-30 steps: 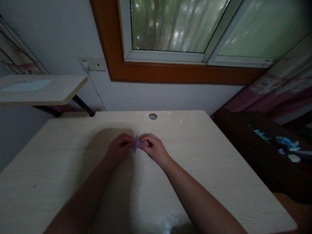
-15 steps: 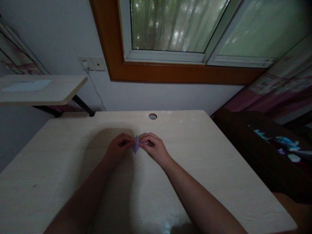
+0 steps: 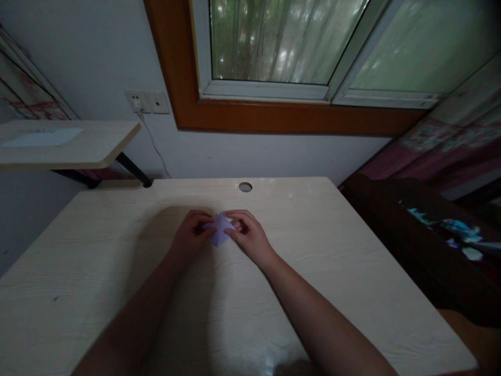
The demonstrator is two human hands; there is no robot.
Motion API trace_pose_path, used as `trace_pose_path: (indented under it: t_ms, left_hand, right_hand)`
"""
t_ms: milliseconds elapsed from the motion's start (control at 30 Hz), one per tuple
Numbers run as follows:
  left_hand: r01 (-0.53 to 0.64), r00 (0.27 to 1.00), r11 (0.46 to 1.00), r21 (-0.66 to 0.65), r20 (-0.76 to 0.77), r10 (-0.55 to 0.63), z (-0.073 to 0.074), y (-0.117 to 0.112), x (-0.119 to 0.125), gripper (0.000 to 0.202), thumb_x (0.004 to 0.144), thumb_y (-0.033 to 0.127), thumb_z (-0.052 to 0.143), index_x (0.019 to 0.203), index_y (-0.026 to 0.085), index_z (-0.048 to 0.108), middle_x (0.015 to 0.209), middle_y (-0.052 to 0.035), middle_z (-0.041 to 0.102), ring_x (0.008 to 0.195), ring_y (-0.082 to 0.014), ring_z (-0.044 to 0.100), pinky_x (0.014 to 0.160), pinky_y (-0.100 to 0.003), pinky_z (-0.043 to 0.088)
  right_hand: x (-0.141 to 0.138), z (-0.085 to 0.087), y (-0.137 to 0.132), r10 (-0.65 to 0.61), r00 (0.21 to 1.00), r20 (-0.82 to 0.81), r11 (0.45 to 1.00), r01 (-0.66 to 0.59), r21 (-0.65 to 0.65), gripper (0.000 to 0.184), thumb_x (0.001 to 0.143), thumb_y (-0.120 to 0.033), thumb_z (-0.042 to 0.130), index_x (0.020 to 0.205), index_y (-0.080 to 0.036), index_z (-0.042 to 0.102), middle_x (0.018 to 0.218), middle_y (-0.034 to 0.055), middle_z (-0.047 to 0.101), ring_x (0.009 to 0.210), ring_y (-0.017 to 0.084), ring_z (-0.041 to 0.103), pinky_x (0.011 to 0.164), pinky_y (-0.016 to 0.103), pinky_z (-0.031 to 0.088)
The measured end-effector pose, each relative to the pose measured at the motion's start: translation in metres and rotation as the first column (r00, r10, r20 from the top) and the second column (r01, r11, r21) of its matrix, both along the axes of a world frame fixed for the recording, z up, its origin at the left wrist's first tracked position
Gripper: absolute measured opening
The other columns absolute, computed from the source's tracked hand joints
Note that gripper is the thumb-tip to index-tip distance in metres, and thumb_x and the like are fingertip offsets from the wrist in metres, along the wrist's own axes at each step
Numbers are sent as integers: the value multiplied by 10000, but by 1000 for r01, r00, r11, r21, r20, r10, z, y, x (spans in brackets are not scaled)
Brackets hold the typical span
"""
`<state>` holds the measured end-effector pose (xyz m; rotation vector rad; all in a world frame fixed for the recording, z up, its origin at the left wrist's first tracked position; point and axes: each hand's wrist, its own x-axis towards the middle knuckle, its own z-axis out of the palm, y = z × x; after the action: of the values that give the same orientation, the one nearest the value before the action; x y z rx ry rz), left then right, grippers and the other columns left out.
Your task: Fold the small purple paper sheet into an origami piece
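Working over pale desk (image 3: pixel 321 235). Pinching with left hand (image 3: pixel 191 232) and right hand (image 3: pixel 250 233), thumbs nearly closed against fingers, at opposite sides of purple folded paper (image 3: pixel 220 230). Holding it directly between both hands; cannot tell whether touching pale desk.

I'm in what looks like a home, perhaps a bedroom or study corner. Pink-and-cream flowered curtains (image 3: pixel 450 134) hang beside a sliding window (image 3: pixel 270 42) with a broad orange-brown wooden surround (image 3: pixel 282 118). My pale wood-grain table (image 3: pixel 336 250) stands by a plain painted wall (image 3: pixel 250 156), with a round hole (image 3: pixel 245 187) (the usual desk sort, for cables) near its back edge and a raised shelf (image 3: pixel 99 138) at its left. A white cord (image 3: pixel 156 150) runs from the wall sockets (image 3: pixel 157 103).
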<state>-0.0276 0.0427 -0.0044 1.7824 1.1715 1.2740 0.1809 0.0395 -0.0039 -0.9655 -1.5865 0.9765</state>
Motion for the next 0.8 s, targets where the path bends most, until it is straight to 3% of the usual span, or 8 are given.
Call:
trace_pose_path:
  t_ms: [200, 267, 400, 633, 800]
  left_hand:
    - [-58, 992, 996, -71, 109, 66, -7, 0, 0, 326, 751, 309, 761, 1044, 235, 640, 1109, -48, 563, 840, -135, 601, 743, -271, 526]
    - [-60, 988, 990, -131, 136, 78, -8, 0, 0, 358, 741, 316, 766, 1058, 231, 621, 1076, -43, 592, 807, -130, 608, 722, -264, 526]
    - [-19, 975, 978, -209, 211, 64, -7, 0, 1, 402, 747, 316, 756, 1095, 218, 582, 1041, -39, 638, 765, -123, 631, 695, -265, 540]
    - [-9, 960, 976, -216, 271, 69, -3, 1, 5, 415, 776, 297, 716, 1145, 215, 546, 968, -18, 613, 750, -117, 648, 698, -274, 562]
    - [81, 964, 965, -251, 265, -12, -3, 0, 7, 560, 746, 260, 755, 1241, 230, 494, 841, 22, 584, 718, -108, 598, 669, -238, 514]
  right_hand:
    - [-3, -14, 4, 15, 997, -80, 988, -27, -150, 637, 735, -232, 768, 1311, -302, 505, 1111, 41, 650, 647, 90, 533, 645, 244, 495]
    - [-4, -18, 5, 38, 993, -109, 984, -56, -169, 678, 743, -226, 759, 1345, -303, 457, 957, 5, 661, 653, 98, 542, 645, 241, 487]
    - [-5, -20, 6, 46, 987, -151, 983, -72, -169, 636, 756, -230, 748, 1326, -291, 472, 761, -46, 611, 642, 106, 544, 630, 237, 468]
    - [-3, -16, 8, 13, 970, -243, 980, -61, -190, 544, 769, -258, 742, 1265, -268, 519, 741, -39, 619, 639, 112, 541, 622, 247, 438]
    - [-2, -15, 8, 14, 958, -286, 970, -83, -229, 536, 764, -302, 757, 1250, -266, 535, 738, -35, 625, 641, 118, 544, 634, 260, 430]
